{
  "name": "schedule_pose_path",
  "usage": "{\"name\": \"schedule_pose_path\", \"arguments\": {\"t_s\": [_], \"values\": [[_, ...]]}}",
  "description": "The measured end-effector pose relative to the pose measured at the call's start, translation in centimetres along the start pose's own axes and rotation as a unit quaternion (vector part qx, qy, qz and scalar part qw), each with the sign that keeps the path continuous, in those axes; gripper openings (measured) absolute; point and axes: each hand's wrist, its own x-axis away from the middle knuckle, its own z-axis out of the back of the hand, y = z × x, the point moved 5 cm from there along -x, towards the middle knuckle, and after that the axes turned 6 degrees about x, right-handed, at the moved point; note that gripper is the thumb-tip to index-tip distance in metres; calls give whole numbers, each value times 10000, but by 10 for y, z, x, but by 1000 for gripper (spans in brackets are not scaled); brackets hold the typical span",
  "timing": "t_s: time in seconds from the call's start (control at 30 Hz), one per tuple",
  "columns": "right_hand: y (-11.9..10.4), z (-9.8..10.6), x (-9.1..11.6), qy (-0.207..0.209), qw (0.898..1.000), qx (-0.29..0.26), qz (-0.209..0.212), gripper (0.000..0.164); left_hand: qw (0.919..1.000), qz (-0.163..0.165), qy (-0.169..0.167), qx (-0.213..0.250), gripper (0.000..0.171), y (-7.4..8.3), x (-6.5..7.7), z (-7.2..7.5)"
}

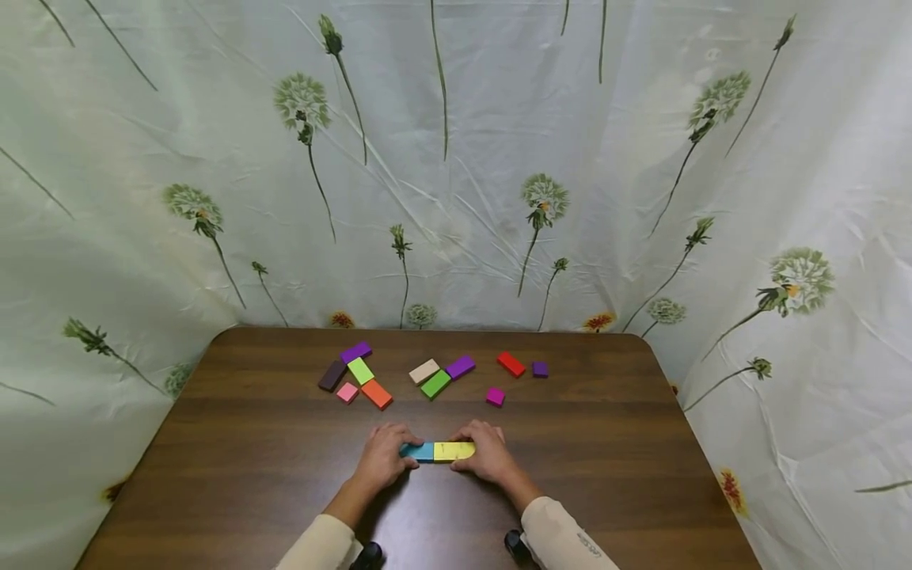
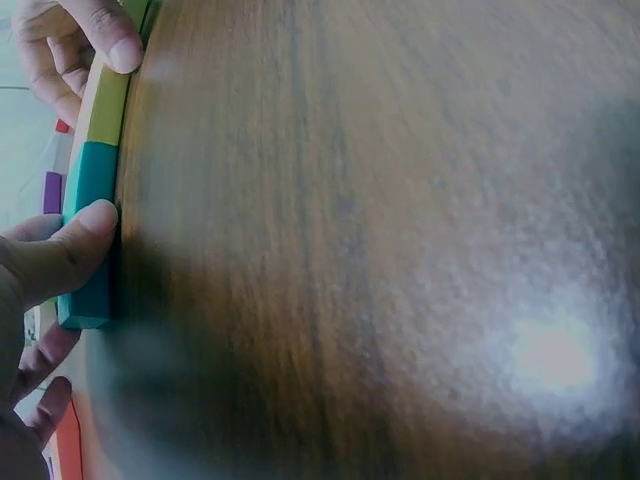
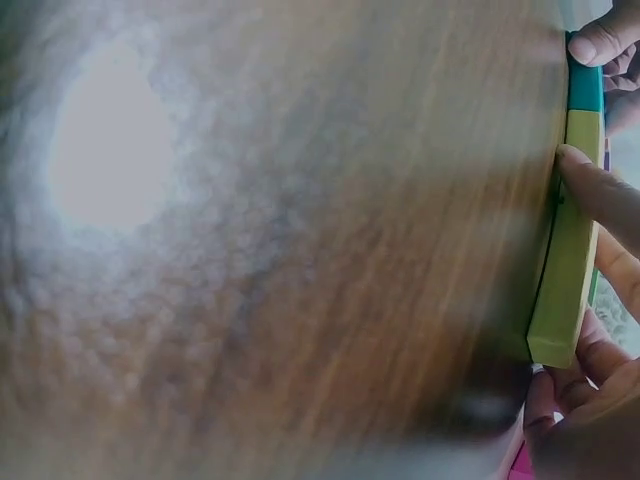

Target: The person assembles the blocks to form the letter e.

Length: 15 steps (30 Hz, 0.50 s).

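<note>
Two long blocks lie end to end on the table, a blue block [image 1: 423, 453] on the left and a yellow block [image 1: 453, 451] on the right. My left hand [image 1: 383, 459] grips the blue block between thumb and fingers, the thumb on its near side. With the right hand [image 1: 488, 454] I pinch the yellow block the same way near its outer end. In the left wrist view the blue block [image 2: 94, 185] looks teal and its end meets the yellow one. From the right wrist, the yellow block [image 3: 572, 250] shows beneath the right thumb.
Behind the hands on the brown wooden table [image 1: 591, 459] lie several loose blocks. An orange block [image 1: 376, 393] belongs to the left group, a green block [image 1: 435, 385] to the middle one, a red block [image 1: 511, 364] to the right. A flowered curtain [image 1: 470, 237] hangs behind the table.
</note>
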Motion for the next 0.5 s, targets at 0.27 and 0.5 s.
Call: {"name": "schedule_pose_path", "arguments": {"t_s": [0.27, 0.5], "values": [[1, 12, 0, -655, 9976, -177, 141, 62, 9992, 136, -270, -245, 29, 2, -4, -1], [15, 42, -6, -668, 9961, -529, 222, 63, 9987, 260, -408, -134, 30, 1, -7, 2]]}}
